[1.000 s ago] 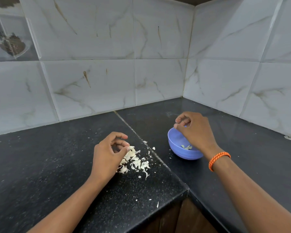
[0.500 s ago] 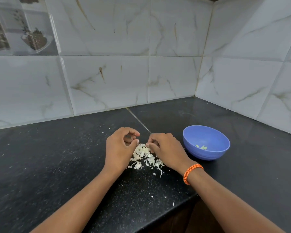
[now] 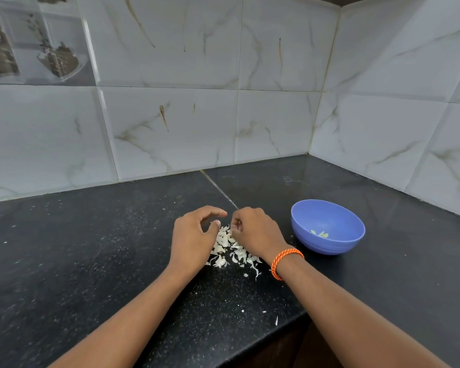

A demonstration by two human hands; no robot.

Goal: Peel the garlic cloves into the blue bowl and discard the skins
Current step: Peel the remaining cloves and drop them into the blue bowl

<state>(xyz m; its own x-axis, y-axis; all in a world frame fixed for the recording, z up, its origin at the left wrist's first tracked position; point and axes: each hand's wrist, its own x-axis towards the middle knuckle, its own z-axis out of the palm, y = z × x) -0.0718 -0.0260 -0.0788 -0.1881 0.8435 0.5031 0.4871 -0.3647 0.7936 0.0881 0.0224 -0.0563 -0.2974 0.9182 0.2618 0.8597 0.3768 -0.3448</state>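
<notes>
Both my hands sit at frame centre over the pile of garlic skins: left hand loosely curled, holding nothing; right hand with fingers curled, whether its grip pinches anything I cannot tell. Right of them, on the black surface, stands the blue bowl with a few cloves.

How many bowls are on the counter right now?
1: the blue bowl, standing on the black counter to the right of the right hand and the pile of garlic skins. None seems hidden.
</notes>
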